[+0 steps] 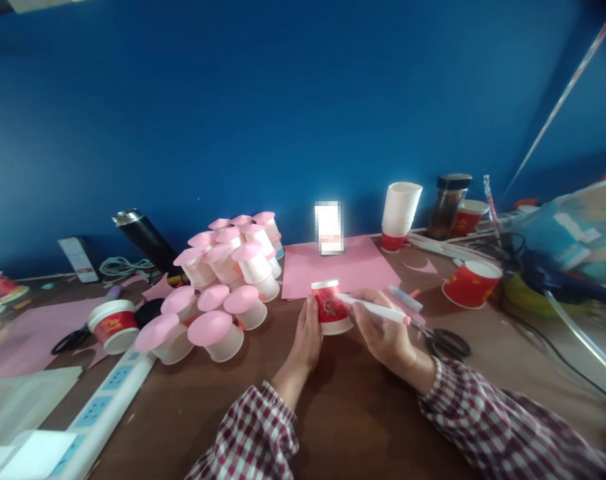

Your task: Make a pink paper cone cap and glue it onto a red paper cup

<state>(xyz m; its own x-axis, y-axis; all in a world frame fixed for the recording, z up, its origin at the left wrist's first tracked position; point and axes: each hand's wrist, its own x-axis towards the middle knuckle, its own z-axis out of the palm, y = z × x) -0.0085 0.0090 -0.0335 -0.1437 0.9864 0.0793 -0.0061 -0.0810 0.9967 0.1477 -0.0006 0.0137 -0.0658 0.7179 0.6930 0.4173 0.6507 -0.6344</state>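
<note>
A red and white paper cup (329, 308) stands in front of me, its narrower end up. My left hand (307, 340) is closed round the cup's left side. Between the fingers of my right hand (383, 333) is a white marker pen (380, 310) with a pinkish-orange end. The pen's other end points at the cup's right side, close to the red print; whether it touches I cannot tell. Pink paper sheets (303, 267) lie just behind the cup. Scissors (447, 342) and another marker (405, 298) rest beside my right hand.
Several white cups with pink paper tops (217, 328) crowd the left. A power strip (115, 380), black flask (145, 237) and red cup (113, 325) stand there too. To the right are stacked cups (401, 213), a red cup (471, 283), a jar (447, 207) and a cable (547, 343).
</note>
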